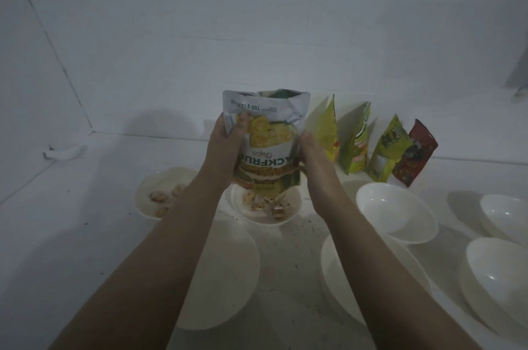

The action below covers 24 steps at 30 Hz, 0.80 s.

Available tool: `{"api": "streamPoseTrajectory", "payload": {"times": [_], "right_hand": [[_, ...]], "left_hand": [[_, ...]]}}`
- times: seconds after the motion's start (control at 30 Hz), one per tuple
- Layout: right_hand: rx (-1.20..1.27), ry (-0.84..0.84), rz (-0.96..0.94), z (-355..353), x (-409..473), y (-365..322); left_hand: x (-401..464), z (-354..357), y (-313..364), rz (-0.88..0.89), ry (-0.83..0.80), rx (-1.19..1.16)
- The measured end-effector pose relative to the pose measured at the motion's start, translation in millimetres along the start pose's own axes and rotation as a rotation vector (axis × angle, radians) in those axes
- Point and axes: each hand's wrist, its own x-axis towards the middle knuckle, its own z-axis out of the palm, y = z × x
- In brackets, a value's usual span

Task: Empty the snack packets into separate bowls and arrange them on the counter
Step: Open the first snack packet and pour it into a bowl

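Note:
A jackfruit chips packet [268,135] hangs upside down, mouth downward, over a white bowl [294,208]. Yellow chips [265,202] lie in that bowl under the packet's opening. My left hand [225,146] grips the packet's left side, thumb across the front. My right hand [310,152] grips its right edge. Left of this stands another white bowl [143,192] holding a few pale snack pieces [164,196].
Several packets lean on the back wall: a yellow one [325,129], two green ones [357,146] [388,149], a red one [417,155]. Empty white bowls sit to the right [397,212] [505,215] [500,272] and near me [228,272] [337,272]. A wall corner closes the left.

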Motion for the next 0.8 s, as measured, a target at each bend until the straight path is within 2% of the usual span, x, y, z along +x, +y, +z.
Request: {"api": "streamPoseTrajectory", "payload": {"times": [0.17,0.23,0.4,0.53,0.63,0.8], "right_hand": [[-0.065,-0.061,0.018,-1,3,6],[-0.026,-0.035,0.012,-1,4,9],[-0.013,-0.032,-0.006,-2,3,-2],[0.114,-0.083,-0.051,0,14,-20],[0.248,0.013,-0.081,6,21,-26],[0.414,0.079,-0.146,7,32,-43]], "left_hand": [[0,-7,3,0.005,0.039,0.024],[0,-10,5,-0.007,0.040,0.035],[-7,-15,17,0.018,-0.135,0.079],[-11,-18,18,0.018,-0.137,0.076],[-9,-21,14,-0.010,-0.092,0.068],[-20,-36,-12,-0.198,-0.206,0.318]]}}
